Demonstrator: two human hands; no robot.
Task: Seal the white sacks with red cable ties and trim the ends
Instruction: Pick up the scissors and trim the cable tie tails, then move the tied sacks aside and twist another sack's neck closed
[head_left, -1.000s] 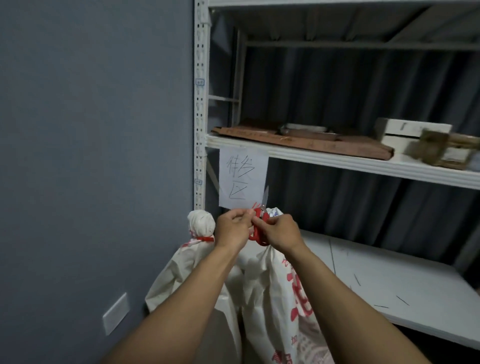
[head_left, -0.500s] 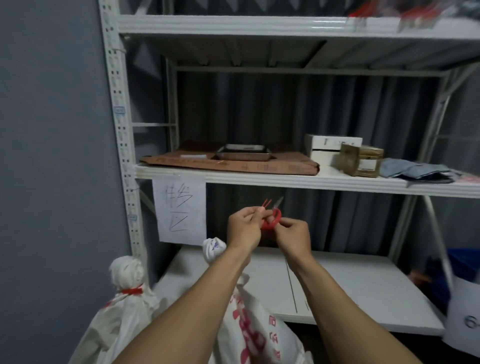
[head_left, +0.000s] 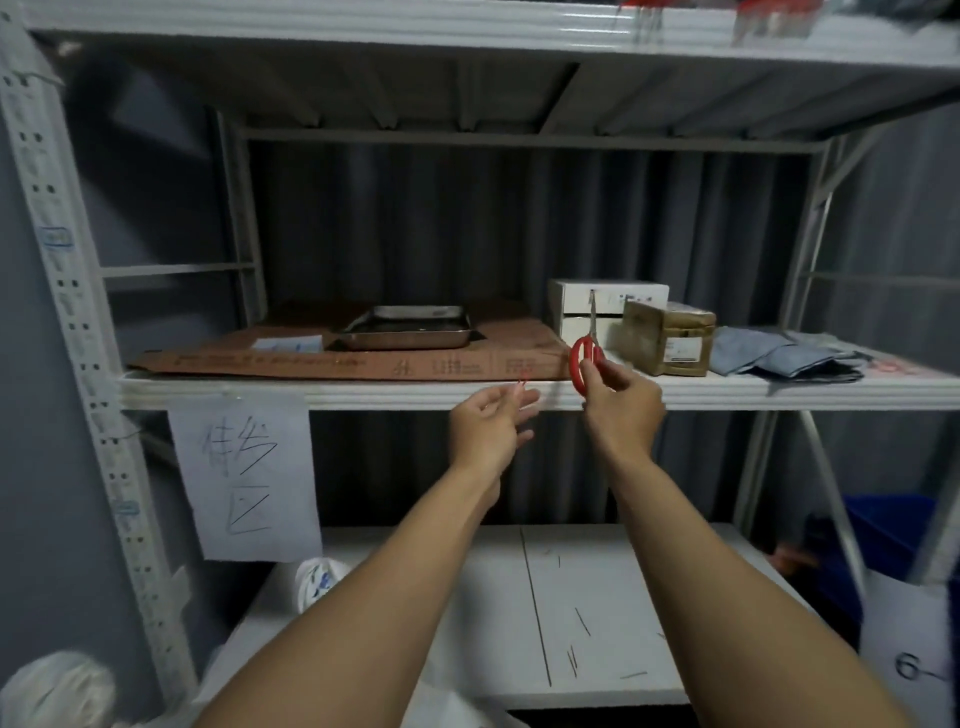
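My right hand (head_left: 621, 410) grips red-handled scissors (head_left: 586, 358), blades pointing up in front of the middle shelf edge. My left hand (head_left: 488, 426) is raised beside it and pinches a short red cable tie offcut (head_left: 522, 382) between its fingertips. The tied top of one white sack (head_left: 318, 577) shows below my left forearm, at the lower shelf's left end. Another white sack's bunched top (head_left: 57, 691) sits at the bottom left corner, blurred.
The middle shelf (head_left: 337, 392) carries flattened cardboard (head_left: 363, 358), a metal tray (head_left: 410, 327), a white box (head_left: 608, 306), a brown box (head_left: 667, 338) and grey cloth (head_left: 779, 356). A handwritten paper sign (head_left: 247, 478) hangs from the shelf. A blue bin (head_left: 883, 540) stands at right.
My view has swung up and right from the sacks to the shelves. Both hands rose from the sack's neck to the middle shelf and moved apart, scissors in the right, offcut in the left.
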